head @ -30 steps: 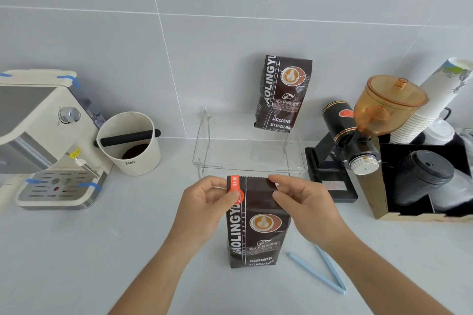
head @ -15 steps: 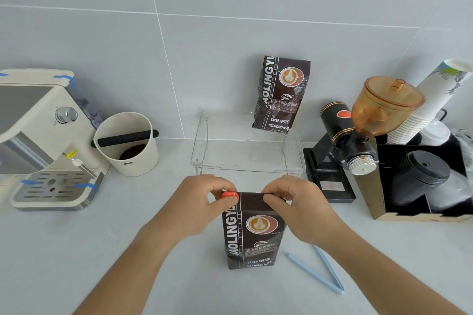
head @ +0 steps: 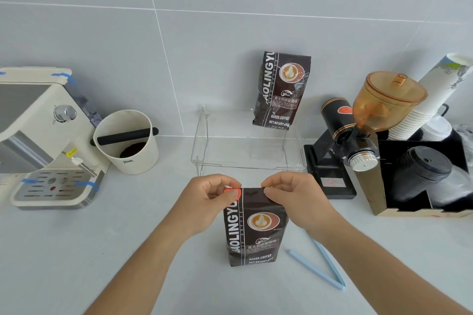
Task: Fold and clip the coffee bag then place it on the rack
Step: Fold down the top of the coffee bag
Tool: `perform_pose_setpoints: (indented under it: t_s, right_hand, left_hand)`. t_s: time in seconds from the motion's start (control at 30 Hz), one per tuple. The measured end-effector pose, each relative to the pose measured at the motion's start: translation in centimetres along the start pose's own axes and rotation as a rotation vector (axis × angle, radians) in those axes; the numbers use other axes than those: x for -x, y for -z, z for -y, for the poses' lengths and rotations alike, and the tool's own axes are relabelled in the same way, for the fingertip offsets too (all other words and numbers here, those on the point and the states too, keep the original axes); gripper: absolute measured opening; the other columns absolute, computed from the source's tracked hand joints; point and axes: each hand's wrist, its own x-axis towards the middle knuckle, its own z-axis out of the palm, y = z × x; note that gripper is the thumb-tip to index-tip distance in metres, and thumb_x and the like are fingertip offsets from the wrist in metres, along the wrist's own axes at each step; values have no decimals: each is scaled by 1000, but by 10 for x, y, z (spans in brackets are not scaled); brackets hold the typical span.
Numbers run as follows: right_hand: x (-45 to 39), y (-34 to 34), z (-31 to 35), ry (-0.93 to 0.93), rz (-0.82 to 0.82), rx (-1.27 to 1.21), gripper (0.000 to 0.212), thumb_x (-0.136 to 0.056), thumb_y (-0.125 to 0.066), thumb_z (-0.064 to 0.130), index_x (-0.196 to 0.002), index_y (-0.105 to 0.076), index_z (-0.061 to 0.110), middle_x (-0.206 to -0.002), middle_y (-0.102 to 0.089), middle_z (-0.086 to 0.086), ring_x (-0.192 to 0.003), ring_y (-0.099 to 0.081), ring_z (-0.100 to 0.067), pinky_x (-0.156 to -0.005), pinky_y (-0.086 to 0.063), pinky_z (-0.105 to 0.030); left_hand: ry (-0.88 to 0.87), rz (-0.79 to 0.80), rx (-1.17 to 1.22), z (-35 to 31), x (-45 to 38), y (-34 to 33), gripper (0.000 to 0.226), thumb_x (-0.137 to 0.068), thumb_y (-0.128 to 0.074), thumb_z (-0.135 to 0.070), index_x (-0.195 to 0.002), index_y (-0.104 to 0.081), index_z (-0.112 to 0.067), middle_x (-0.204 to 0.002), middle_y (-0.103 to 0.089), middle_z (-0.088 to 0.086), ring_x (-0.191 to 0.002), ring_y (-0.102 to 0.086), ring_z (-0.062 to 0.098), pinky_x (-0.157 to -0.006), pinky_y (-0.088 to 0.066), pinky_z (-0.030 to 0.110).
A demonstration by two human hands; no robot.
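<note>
A dark brown coffee bag [head: 256, 230] stands upright on the counter in front of me. Its top edge is folded down, with a red sticker at the left corner. My left hand [head: 207, 202] pinches the top left corner and my right hand [head: 297, 199] pinches the top right corner. A light blue bag clip [head: 322, 266] lies open in a V on the counter, just right of the bag. Behind the bag stands the clear acrylic rack [head: 245, 140], and a second coffee bag [head: 281, 89] stands on its top shelf against the wall.
A cream espresso machine [head: 43, 135] sits at the left, with a white knock box [head: 128, 143] beside it. At the right are a black grinder with an amber hopper [head: 378, 112], a stack of paper cups [head: 432, 100] and a box holding black lids [head: 422, 174].
Both hands have rolled the bag's top further down, so the bag stands shorter. The red sticker is now mostly under my left thumb. The view has shifted slightly.
</note>
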Motion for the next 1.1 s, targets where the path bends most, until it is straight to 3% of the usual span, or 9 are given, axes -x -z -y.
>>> perform_pose_setpoints:
  t_s: [0.07, 0.17, 0.33, 0.47, 0.6, 0.67, 0.83, 0.93, 1.1]
  right_hand:
    - [-2, 0, 1, -34, -9, -11, 22, -84, -69, -1, -73, -76, 17, -67, -75, -3, -64, -67, -16, -66, -54, -32]
    - [-6, 0, 0, -79, 12, -28, 25, -83, -68, -3, -68, -76, 16, -73, -73, -11, -69, -65, -22, -70, -50, -38]
    - [-11, 1, -2, -151, 41, 12, 21, -83, -68, 2, -69, -77, 14, -69, -76, -4, -63, -69, -20, -64, -55, -31]
    - [-12, 3, -5, -140, 62, 82, 12, -83, -70, 8, -74, -78, 10, -69, -78, -2, -61, -71, -16, -65, -56, -30]
    - [-9, 10, -4, -131, 170, 217, 21, -85, -69, 24, -74, -78, 9, -59, -74, 2, -45, -61, -3, -43, -41, -12]
    - [-7, 14, -5, -83, 221, 301, 24, -86, -68, 30, -74, -77, 12, -56, -72, 8, -40, -57, 1, -37, -37, -9]
    - [-2, 24, -18, 193, 240, 473, 12, -82, -72, 21, -85, -79, 30, -82, -77, 17, -76, -70, 0, -67, -53, -11]
    - [2, 27, -29, 352, 149, 503, 9, -81, -75, 19, -83, -79, 27, -80, -75, 23, -74, -68, 5, -61, -46, -5]
    - [4, 32, -42, 381, 34, 381, 11, -77, -81, 15, -75, -79, 25, -75, -77, 17, -67, -71, -3, -61, -52, -14]
  left_hand:
    - [-12, 11, -39, 2, 2, 0, 29, -69, -84, -14, -86, -74, -36, -83, -76, 6, -75, -69, 9, -78, -51, 15]
    - [-65, 10, -119, 7, 5, 1, 43, -60, -88, -12, -89, -72, -39, -88, -75, 4, -82, -68, 6, -81, -52, 15]
    - [-104, 3, -234, 10, 3, 0, 36, -67, -84, -18, -85, -70, -47, -85, -75, -6, -84, -68, 7, -88, -51, 23]
    - [-140, -2, -323, 13, 4, -1, 32, -73, -81, -24, -82, -68, -52, -92, -72, -22, -88, -65, -1, -81, -48, 11]
    - [-189, -6, -363, 18, 4, -6, 9, -79, -77, -23, -84, -77, -31, -89, -67, -21, -83, -64, 2, -69, -43, 8]
    - [-197, -2, -364, 20, 3, -6, 5, -81, -75, -23, -84, -77, -26, -87, -66, -19, -82, -64, 3, -66, -42, 8]
    - [-184, 40, -354, 22, 1, -3, 10, -82, -73, -23, -80, -73, -33, -89, -68, -16, -84, -65, 3, -70, -46, 11]
    - [-147, 55, -297, 26, 0, -2, 9, -81, -74, -21, -82, -76, -30, -86, -73, -15, -83, -68, 3, -73, -48, 13]
    - [-68, 56, -112, 30, 0, 4, 24, -80, -75, -6, -79, -78, -29, -80, -79, -10, -76, -73, 4, -73, -51, 12]
